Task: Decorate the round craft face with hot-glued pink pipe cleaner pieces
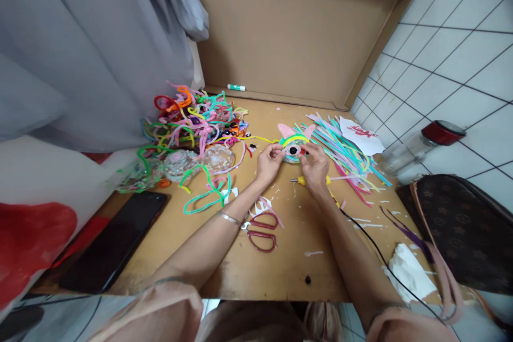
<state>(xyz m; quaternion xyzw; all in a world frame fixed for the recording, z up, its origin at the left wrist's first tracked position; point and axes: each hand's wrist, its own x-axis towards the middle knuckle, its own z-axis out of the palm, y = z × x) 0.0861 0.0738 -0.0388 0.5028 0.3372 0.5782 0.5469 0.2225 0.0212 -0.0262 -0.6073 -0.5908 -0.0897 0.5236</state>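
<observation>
A round craft figure [295, 141] with pink pointed ears, green and yellow bands and a large black eye in a pale ring is held between my two hands. My left hand [269, 163] pinches its left edge, thumb against fingers. On the opposite side, my right hand [316, 164] is closed on the edge by a small red piece, partly hidden by the fingers. A yellow hot glue gun [300, 180] lies beneath the right hand, its metal tip pointing left. Red-handled scissors [262, 232] rest near my left forearm, beside white paper scraps [262, 206].
Tangled pipe cleaners [196, 117] and clear plastic pieces [180, 164] fill the left. Straight pipe cleaners [340, 149] lie right, under a paper with a red drawing [362, 136]. A phone [120, 240], bottle [420, 147], brown bag [460, 230] and black cord [372, 243] surround the work area.
</observation>
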